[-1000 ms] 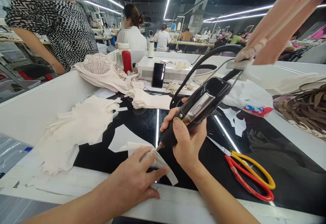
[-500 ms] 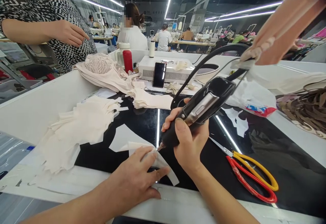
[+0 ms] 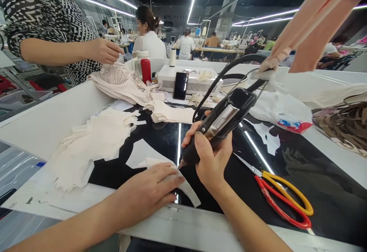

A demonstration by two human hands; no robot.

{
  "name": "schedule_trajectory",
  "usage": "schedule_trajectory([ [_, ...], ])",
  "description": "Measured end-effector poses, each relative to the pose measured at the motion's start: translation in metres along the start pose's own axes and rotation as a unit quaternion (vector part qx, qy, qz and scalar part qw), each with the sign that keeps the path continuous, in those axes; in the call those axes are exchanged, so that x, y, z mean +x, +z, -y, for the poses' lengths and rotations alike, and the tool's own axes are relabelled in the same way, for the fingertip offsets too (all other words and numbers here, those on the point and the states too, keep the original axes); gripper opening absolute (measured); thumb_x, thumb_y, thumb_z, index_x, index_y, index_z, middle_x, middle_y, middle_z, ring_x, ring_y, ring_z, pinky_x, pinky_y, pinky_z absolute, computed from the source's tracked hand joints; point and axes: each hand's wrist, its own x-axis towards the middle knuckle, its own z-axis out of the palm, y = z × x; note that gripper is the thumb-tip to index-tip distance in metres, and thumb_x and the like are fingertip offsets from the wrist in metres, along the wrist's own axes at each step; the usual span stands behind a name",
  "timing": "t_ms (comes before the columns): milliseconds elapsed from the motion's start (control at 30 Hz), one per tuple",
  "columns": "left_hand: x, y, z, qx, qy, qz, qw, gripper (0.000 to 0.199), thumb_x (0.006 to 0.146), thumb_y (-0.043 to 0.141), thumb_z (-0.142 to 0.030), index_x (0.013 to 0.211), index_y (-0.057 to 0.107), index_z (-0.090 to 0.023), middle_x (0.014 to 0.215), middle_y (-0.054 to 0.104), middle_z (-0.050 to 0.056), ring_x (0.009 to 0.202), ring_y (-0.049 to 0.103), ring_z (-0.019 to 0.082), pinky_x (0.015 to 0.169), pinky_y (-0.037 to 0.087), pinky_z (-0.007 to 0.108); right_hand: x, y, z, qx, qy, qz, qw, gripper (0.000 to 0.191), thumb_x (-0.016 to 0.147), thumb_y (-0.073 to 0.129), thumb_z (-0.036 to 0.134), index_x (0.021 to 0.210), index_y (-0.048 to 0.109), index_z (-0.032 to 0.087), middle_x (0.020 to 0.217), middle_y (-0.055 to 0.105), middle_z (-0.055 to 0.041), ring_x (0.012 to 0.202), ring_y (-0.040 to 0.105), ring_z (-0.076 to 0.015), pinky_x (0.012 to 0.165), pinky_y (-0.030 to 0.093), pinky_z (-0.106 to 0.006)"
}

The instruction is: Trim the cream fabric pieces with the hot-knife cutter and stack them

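My right hand [image 3: 213, 164] is wrapped around a black corded handheld tool [image 3: 219, 124] with a narrow metal tip and a silver lever along its side. The tip points down at the edge of a pale fabric piece [image 3: 190, 191] on the black board. Fingers stretched out, my left hand [image 3: 151, 187] lies flat over that piece and presses it down just left of the tip. Part of the fabric is hidden under this hand. Beneath it, a white curved pattern-like piece [image 3: 140, 152] shows to the left. Scissors [image 3: 275, 191] with red and yellow handles lie right of my right hand.
Stacked cream fabric pieces [image 3: 100, 137] lie at left, with a beige bra [image 3: 114, 82] behind. A phone [image 3: 181, 85] leans on a white vented box [image 3: 200, 78]. A red bottle [image 3: 146, 71] stands nearby. A person's hand [image 3: 107, 51] hovers above the bra. Brown straps [image 3: 344, 118] lie at right.
My left hand has drawn its fingers closer together and lies flatter on the fabric. The other person's hand has moved right, over the bra. The tool tip stays at about the same spot.
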Motion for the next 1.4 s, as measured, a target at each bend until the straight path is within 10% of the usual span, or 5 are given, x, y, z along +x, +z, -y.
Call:
schedule_trajectory([
  [300, -0.020, -0.014, 0.040, -0.007, -0.052, 0.050, 0.997, 0.052, 0.096, 0.042, 0.006, 0.132, 0.065, -0.023, 0.136, 0.069, 0.005, 0.125, 0.065, 0.018, 0.105, 0.058, 0.034, 0.008, -0.011, 0.014, 0.000, -0.001, -0.004, 1.000, 0.029, 0.089, 0.079, 0.036, 0.103, 0.056, 0.027, 0.082, 0.067, 0.0064, 0.059, 0.063, -0.0116, 0.056, 0.056, -0.028],
  [500, 0.004, -0.015, 0.006, 0.032, -0.145, 0.094, 0.984, 0.017, 0.102, 0.055, -0.008, 0.111, 0.066, -0.019, 0.108, 0.064, 0.004, 0.080, 0.065, 0.015, 0.068, 0.053, 0.027, 0.006, -0.024, 0.032, 0.001, 0.019, -0.011, 1.000, 0.029, 0.088, 0.081, 0.039, 0.101, 0.059, 0.027, 0.081, 0.067, 0.0055, 0.059, 0.062, -0.0128, 0.054, 0.055, -0.029],
  [733, 0.016, -0.020, -0.024, -0.032, -0.197, 0.153, 0.968, 0.011, 0.107, 0.056, -0.023, 0.112, 0.066, -0.019, 0.101, 0.062, 0.002, 0.069, 0.065, 0.014, 0.062, 0.048, 0.029, -0.006, -0.037, 0.052, -0.006, 0.046, -0.042, 0.998, 0.045, 0.083, 0.084, 0.040, 0.119, 0.061, 0.027, 0.079, 0.068, 0.0036, 0.058, 0.063, -0.0149, 0.051, 0.055, -0.030],
  [1400, 0.032, 0.022, -0.014, 0.041, 0.141, -0.001, 0.989, 0.016, 0.104, 0.055, -0.005, 0.112, 0.065, -0.015, 0.103, 0.069, 0.007, 0.104, 0.067, 0.019, 0.097, 0.056, 0.031, -0.024, -0.040, 0.046, -0.006, 0.017, -0.020, 1.000, 0.042, 0.089, 0.079, 0.038, 0.124, 0.058, 0.027, 0.083, 0.067, 0.0027, 0.059, 0.064, -0.0150, 0.053, 0.055, -0.030],
])
